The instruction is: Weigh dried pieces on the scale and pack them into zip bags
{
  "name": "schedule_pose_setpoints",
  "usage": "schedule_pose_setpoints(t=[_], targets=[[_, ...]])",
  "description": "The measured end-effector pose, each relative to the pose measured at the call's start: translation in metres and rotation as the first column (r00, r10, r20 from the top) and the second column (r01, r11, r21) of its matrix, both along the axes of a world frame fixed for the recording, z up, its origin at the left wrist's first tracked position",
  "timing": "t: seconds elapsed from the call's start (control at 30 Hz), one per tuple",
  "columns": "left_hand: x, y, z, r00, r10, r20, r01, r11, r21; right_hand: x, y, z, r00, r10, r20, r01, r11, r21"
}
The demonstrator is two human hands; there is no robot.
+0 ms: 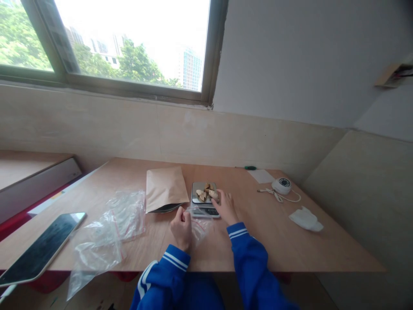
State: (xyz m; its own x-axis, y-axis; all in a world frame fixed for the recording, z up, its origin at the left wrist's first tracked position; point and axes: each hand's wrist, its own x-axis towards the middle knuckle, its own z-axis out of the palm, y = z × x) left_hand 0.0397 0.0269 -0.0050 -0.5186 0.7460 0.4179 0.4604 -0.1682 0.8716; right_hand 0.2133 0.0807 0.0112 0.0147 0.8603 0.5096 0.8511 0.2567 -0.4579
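Note:
A small kitchen scale [204, 199] stands mid-table with several pale, tan-edged pieces [205, 192] heaped on its steel plate. My right hand [225, 206] reaches onto the plate's right side, its fingertips closed on one of the pieces. My left hand [181, 227] sits just left of the scale, pinched on the edge of a small clear plastic bag [197, 224] that lies between my two hands. A brown paper pouch [165, 188] rests left of the scale, its dark opening facing me.
Several clear zip bags with red strips [109, 232] lie at the left. A tablet [40, 248] overhangs the front left corner. A white dome camera with its cable [281, 186], a crumpled white tissue [305, 218], a white sheet [261, 175] and a green pen [249, 168] lie at the right.

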Motion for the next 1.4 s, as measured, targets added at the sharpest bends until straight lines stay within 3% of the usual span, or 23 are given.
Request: schedule_pose_setpoints(t=[0.13,0.27,0.33,0.43,0.5,0.67,0.87,1.0,1.1,1.2,1.33,1.4], targets=[[-0.002,-0.002,-0.005,1.000,-0.001,0.006,0.001,1.000,-0.027,-0.006,0.002,-0.003,0.996,-0.072,0.053,0.076,0.995,-0.060],[-0.003,-0.001,0.001,1.000,-0.008,0.028,0.009,0.999,-0.043,-0.011,-0.014,0.015,0.989,-0.079,-0.127,0.082,0.996,0.019],[-0.003,-0.001,0.002,0.999,-0.016,0.033,0.018,0.999,-0.048,-0.015,-0.026,0.029,0.975,0.031,-0.220,-0.020,0.998,0.053],[-0.004,-0.001,0.003,0.998,-0.012,0.068,0.016,0.998,-0.059,-0.021,-0.043,0.050,0.942,0.267,-0.202,-0.266,0.963,0.032],[-0.005,-0.001,0.003,0.994,-0.007,0.109,0.014,0.998,-0.060,-0.023,-0.048,0.056,0.927,0.322,-0.192,-0.326,0.945,0.010],[-0.007,0.000,0.004,0.987,-0.013,0.159,0.021,0.998,-0.051,-0.023,-0.030,0.041,0.946,0.214,-0.244,-0.212,0.977,0.035],[-0.006,0.000,0.000,0.986,-0.077,0.150,0.078,0.997,0.003,-0.041,0.003,0.013,0.996,-0.068,0.063,0.074,0.993,-0.097],[-0.006,-0.001,-0.001,0.985,-0.089,0.150,0.086,0.996,0.026,-0.051,0.007,0.006,0.982,-0.111,0.154,0.131,0.983,-0.128],[-0.006,-0.001,-0.001,0.983,-0.085,0.161,0.082,0.996,0.024,-0.047,0.001,0.007,0.991,-0.123,0.048,0.126,0.990,-0.068],[-0.006,0.000,0.000,0.981,-0.082,0.175,0.080,0.997,0.018,-0.038,-0.010,0.017,0.981,-0.061,-0.182,0.066,0.998,0.018],[-0.006,0.001,-0.002,0.978,-0.095,0.185,0.095,0.995,0.008,-0.037,-0.030,0.038,0.872,0.052,-0.486,-0.042,0.999,0.030],[-0.007,0.001,-0.003,0.975,-0.101,0.196,0.101,0.995,0.006,-0.041,-0.039,0.048,0.836,0.130,-0.533,-0.128,0.991,0.042]])
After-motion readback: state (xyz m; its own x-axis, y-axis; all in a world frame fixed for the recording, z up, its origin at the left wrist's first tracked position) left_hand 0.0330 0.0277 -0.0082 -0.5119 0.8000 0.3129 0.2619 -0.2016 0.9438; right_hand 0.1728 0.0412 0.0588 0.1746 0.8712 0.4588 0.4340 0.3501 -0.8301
